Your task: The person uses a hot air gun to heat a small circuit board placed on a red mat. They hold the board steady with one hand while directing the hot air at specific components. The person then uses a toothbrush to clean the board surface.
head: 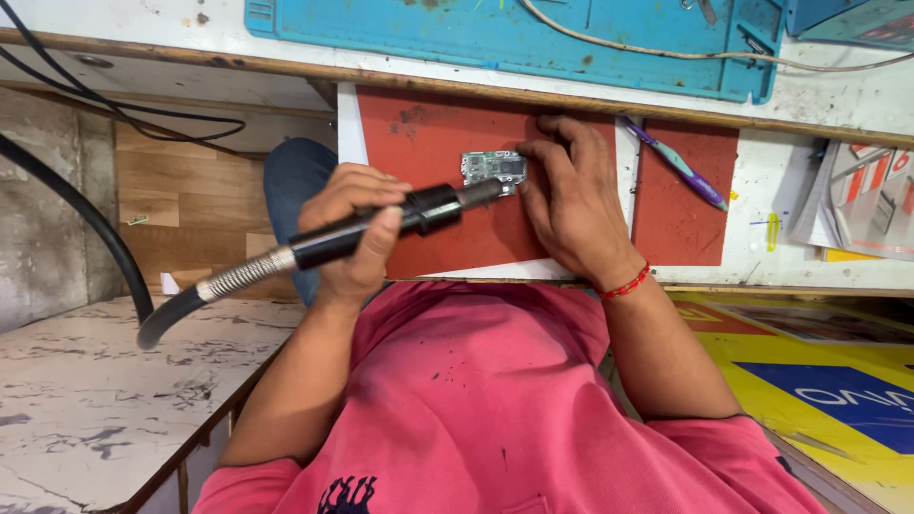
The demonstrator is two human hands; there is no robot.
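Holding: the left hand [350,228] is closed in a full grip around a black tool handle [381,228], left of the frame's centre.
Tool tip: the metal nozzle [484,193] points right and sits at the lower left edge of the circuit board [495,168]; I cannot tell if it touches.
Hose: a black hose [181,309] with a coiled metal sleeve runs from the back of the handle toward the lower left.
Right hand: the right hand [571,205] lies palm down on the red mat [428,143], fingers loosely spread, gripping nothing. Its fingertips [535,155] press at the right edge of the circuit board.
Circuit board: small and green, flat on the red mat on the bench [762,190], just above the frame's centre.
Wrist: a red thread band [625,284] circles the right wrist.
Nearby: a purple and teal pen [678,164] lies slantwise to the right of the right hand, and a blue mat [514,38] lies along the top of the frame.
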